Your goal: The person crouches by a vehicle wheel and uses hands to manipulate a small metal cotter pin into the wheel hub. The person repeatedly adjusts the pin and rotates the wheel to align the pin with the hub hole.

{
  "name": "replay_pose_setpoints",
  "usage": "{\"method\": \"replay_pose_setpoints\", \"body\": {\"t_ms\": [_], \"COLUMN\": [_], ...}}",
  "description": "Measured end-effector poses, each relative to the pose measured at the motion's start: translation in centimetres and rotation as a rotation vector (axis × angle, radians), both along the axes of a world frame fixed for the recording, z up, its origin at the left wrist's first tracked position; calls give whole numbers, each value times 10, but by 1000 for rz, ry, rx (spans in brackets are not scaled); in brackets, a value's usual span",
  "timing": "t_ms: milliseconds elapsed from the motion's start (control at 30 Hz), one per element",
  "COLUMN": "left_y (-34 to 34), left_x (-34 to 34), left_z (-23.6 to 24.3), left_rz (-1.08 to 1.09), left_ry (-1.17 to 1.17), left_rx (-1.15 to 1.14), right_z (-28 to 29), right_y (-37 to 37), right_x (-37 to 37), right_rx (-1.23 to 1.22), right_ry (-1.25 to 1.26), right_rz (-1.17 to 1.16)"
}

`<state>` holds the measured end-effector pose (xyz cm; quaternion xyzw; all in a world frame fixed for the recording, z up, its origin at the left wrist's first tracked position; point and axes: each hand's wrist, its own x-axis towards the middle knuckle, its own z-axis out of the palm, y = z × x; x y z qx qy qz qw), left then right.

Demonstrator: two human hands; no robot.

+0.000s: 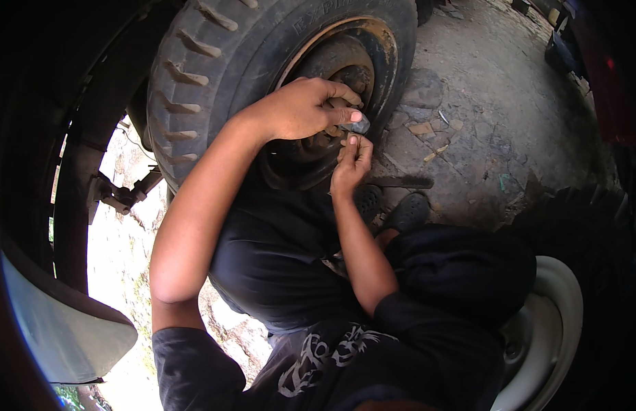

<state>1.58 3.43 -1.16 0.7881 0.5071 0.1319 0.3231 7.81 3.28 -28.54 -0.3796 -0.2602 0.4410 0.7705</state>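
Note:
My left hand (305, 109) reaches across the big dark tyre (229, 89) to the middle of its wheel. Between its thumb and fingers is a small bluish-grey rounded piece (359, 124), whose exact kind I cannot tell. Just below it, my right hand (352, 164) is closed in a pinch, thumb upward, close to the grey piece. What that pinch holds, if anything, is too small to make out. Behind both hands lies the rusty brown wheel rim (348, 58), its hub partly covered by my left hand.
Dark shoes (408, 211) rest on the ground beside a flat dark bar (405, 182). Broken stones (420, 128) and scraps litter the floor right of the tyre. A white wheel rim (561, 322) stands at lower right. A pale curved panel (71, 329) juts in at lower left.

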Motion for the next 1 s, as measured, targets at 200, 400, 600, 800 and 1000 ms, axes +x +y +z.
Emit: {"method": "replay_pose_setpoints", "body": {"t_ms": [200, 400, 600, 800, 1000], "left_y": [3, 4, 0, 5, 5], "left_x": [-4, -5, 2, -5, -2], "left_z": [-3, -5, 5, -4, -2], "left_rz": [-31, -23, -29, -71, -64], "left_ry": [55, 63, 101, 95, 84], "left_rx": [47, 32, -67, 12, -79], "right_z": [3, 5, 18, 33, 34], "right_y": [3, 1, 7, 5, 1], "right_x": [-12, -24, -34, -39, -34], "right_rx": [32, -41, -92, -121, -155], "right_ry": [159, 158, 308, 457, 513], "right_rz": [149, 131, 100, 112, 170]}}
